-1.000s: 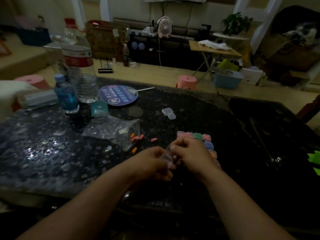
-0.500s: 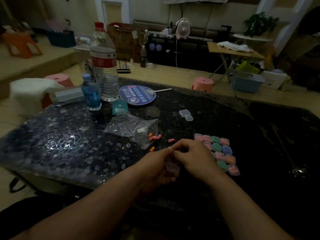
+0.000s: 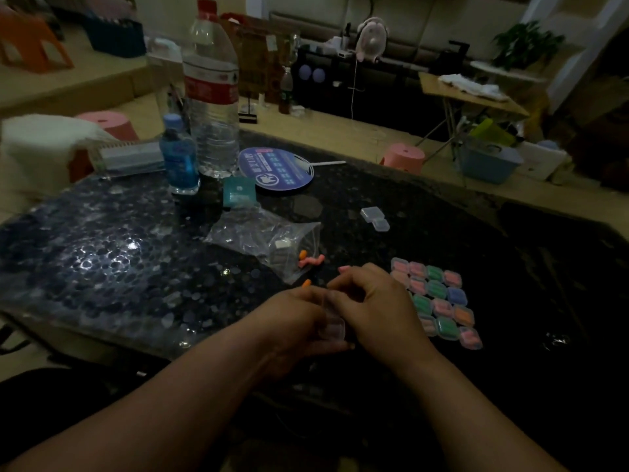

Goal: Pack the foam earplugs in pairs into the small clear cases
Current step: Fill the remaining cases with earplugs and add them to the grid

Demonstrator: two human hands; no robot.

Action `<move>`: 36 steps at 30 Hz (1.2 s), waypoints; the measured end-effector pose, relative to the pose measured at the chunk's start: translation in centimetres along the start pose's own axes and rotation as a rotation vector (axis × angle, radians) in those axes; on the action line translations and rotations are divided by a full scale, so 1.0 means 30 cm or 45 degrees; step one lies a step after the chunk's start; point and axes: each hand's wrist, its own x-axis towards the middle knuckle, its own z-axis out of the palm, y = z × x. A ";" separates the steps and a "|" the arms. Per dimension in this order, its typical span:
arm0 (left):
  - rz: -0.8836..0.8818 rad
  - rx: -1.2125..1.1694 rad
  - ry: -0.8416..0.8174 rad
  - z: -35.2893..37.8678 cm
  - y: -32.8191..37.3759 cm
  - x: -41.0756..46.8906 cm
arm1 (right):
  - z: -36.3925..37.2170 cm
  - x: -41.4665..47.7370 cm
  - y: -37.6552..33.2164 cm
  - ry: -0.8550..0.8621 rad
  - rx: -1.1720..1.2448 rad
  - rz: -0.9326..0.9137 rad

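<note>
Both hands meet low over the dark table. My left hand (image 3: 299, 321) and my right hand (image 3: 371, 301) together hold a small clear case (image 3: 332, 327) between their fingertips; what lies inside it is hidden. Loose pink and orange earplugs (image 3: 311, 260) lie just beyond the hands, beside a crumpled clear plastic bag (image 3: 258, 238). One orange earplug (image 3: 306, 283) sits right by my left fingers. To the right, several filled cases (image 3: 437, 298) with pink, green, blue and orange contents lie in rows. Two empty clear cases (image 3: 374, 218) rest farther back.
A tall water bottle (image 3: 211, 93), a small blue bottle (image 3: 178, 158), a round blue hand fan (image 3: 275, 169) and a teal packet (image 3: 238, 192) stand at the back left. The table's (image 3: 102, 267) near edge runs below my wrists. Stools and furniture lie beyond.
The view has shifted, so everything sits farther right and lower in frame. My hands stay together on the clear case, turning it slightly between the fingers.
</note>
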 end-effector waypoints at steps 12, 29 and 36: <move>-0.039 -0.278 0.254 -0.031 0.028 0.075 | -0.025 0.258 0.157 -0.102 -0.410 0.319; -0.100 -0.315 0.229 -0.033 0.041 0.060 | -0.069 0.080 -0.001 -0.009 -0.023 0.204; -0.108 -0.212 0.204 -0.014 0.025 0.067 | -0.052 -0.035 -0.028 -0.236 0.014 0.175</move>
